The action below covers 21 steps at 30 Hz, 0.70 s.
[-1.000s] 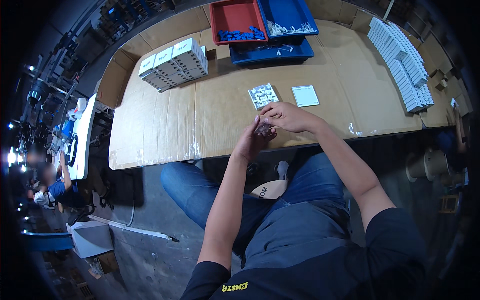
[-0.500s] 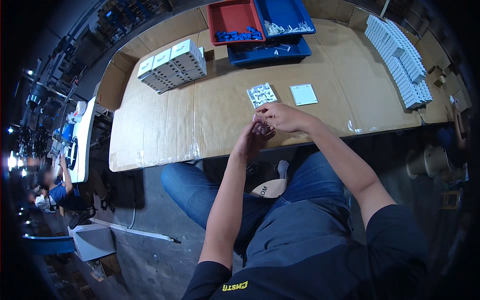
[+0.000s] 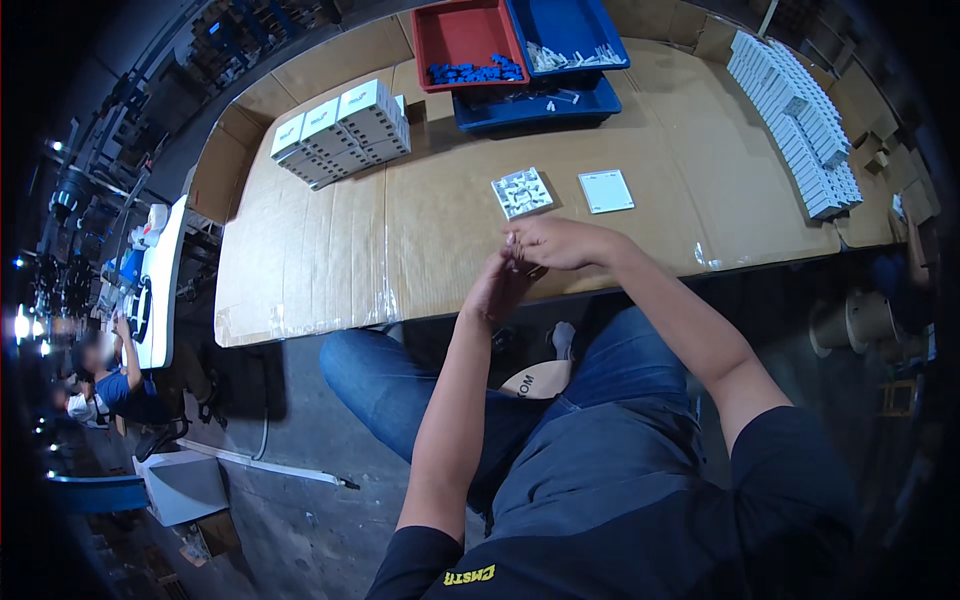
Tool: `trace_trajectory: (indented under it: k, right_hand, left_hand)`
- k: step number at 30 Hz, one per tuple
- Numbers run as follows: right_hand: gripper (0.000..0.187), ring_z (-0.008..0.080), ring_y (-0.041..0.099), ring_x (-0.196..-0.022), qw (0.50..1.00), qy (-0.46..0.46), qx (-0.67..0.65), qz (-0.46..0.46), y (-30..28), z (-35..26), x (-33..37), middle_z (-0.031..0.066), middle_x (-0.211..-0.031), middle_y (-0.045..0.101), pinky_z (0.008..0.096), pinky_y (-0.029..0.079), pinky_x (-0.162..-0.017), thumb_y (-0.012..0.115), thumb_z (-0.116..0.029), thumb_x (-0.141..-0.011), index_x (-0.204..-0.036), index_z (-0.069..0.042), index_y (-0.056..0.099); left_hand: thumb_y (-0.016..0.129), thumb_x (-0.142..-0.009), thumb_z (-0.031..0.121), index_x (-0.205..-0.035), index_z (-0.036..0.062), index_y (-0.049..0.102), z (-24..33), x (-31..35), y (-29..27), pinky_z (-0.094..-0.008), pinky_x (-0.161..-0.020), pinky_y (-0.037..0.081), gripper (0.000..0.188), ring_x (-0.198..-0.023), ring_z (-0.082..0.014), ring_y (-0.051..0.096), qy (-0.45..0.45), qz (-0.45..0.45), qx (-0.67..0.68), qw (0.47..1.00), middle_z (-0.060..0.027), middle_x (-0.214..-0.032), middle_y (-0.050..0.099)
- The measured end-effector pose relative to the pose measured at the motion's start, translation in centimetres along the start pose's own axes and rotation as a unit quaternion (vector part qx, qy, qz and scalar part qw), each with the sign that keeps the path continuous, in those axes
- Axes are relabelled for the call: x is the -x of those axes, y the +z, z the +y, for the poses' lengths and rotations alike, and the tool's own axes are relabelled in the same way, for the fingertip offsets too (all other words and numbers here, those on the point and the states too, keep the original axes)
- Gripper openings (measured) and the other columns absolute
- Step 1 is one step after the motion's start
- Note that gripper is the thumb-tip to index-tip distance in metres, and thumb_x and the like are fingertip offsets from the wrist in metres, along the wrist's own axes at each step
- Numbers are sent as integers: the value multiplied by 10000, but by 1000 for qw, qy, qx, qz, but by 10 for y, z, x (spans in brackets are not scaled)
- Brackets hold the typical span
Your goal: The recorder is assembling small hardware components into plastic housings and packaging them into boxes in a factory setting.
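Note:
Just over the front edge of the table, my two hands meet, fingers against fingers. My left hand [image 3: 497,286] is below with its fingers curled up. My right hand [image 3: 565,243] reaches over it from the right, fingers bent together at the left hand's fingertips. Whatever lies between them is too small and hidden to make out. Right beyond them on the cardboard sits an open white square plastic housing [image 3: 522,193] with a moulded inside. To its right lies a flat white square cover plate [image 3: 606,191] with small marks at its corners.
Far back stand a red bin [image 3: 465,30] of blue parts and a blue bin [image 3: 560,25] of white parts, above another blue bin [image 3: 540,112]. Stacked white boxes [image 3: 345,135] are at left, rows of white pieces [image 3: 790,120] at right. A co-worker [image 3: 135,385] sits far left.
My right hand's fingers have closed further over the left hand, and both hands have drawn slightly nearer to me. The housing and cover plate stay in place.

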State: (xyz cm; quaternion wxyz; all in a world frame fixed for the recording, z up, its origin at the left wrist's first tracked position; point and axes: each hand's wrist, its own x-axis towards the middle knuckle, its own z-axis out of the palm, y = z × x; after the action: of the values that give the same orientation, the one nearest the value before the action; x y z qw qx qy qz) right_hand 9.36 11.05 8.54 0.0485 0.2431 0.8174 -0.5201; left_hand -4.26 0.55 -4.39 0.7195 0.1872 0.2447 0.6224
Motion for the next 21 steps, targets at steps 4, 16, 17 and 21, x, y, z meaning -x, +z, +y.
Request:
trace_trajectory:
  k: [4, 16, 17, 21]
  right_hand:
    - [581, 234, 640, -1201, 999, -4, 32, -33, -8, -6, -8, 199, -1386, 627, 335, 507, -1009, 514, -372, -1104, -1515, 36, 459]
    - [171, 285, 744, -896, 885, -43, 157, 437, -207, 106, -81, 134, -958, 775, 400, 563, -785, 682, -201, -927, -1010, -93, 785]
    - [177, 333, 733, -969, 857, -28, 216, 466, -224, 108, -81, 136, -1016, 770, 443, 569, -832, 647, -197, -935, -1021, -130, 786]
    - [211, 349, 706, -1000, 790, 34, 339, 510, -280, 119, -96, 116, -1027, 758, 459, 562, -871, 595, -134, -944, -1049, -139, 779]
  left_hand:
    - [514, -1080, 473, -1425, 131, 526, 7, 4, -3, -418, -1090, 453, 486, -1117, -193, 630, 10, 18, 13, 1000, -83, -1296, 676]
    - [483, -1087, 513, -1429, 57, 557, 20, -2, 8, -427, -931, 524, 575, -935, -197, 628, -23, 31, 69, 997, -75, -1169, 702]
    - [474, -1092, 505, -1432, 57, 554, 21, -1, 6, -419, -931, 530, 568, -944, -198, 627, -30, 23, 93, 995, -81, -1180, 701]
    - [477, -1085, 522, -1441, 96, 557, 25, -2, 3, -440, -937, 528, 560, -962, -200, 625, -46, 34, 126, 990, -57, -1173, 705]
